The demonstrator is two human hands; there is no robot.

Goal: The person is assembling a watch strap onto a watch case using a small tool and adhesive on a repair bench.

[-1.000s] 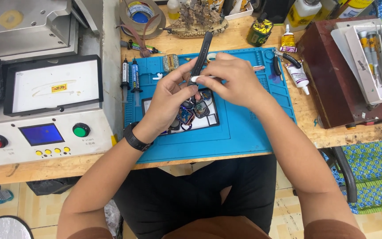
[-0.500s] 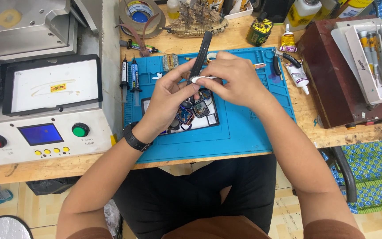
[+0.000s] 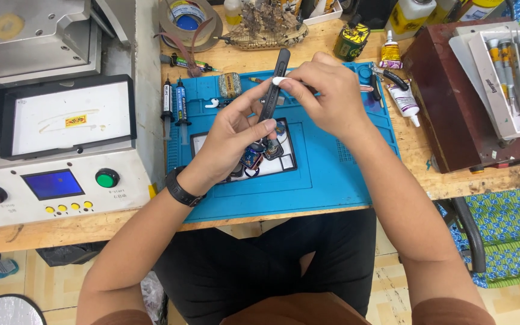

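Black and slender, a phone-like device [image 3: 270, 89] stands on edge above the blue work mat [image 3: 326, 174], gripped between both hands. Left hand [image 3: 233, 135]: fingers curled about the device's lower half, thumb along its side, a black wristband [image 3: 182, 189] on the wrist. Right hand [image 3: 326, 96]: closed in a pinch, pressing a small white wad [image 3: 280, 80] against the device's upper edge. Beneath the left palm, on a white inset of the mat, lie small dark parts [image 3: 260, 153], partly hidden. Two syringes [image 3: 173, 102] lie at the mat's left margin; a white tube [image 3: 404, 101] and pliers [image 3: 386, 75] at its right. Left of the mat stands a grey machine [image 3: 55, 144] with a blue screen, red and green buttons. A maroon box [image 3: 452, 108] carrying a white tool tray [image 3: 507, 72] occupies the wooden bench's right end.
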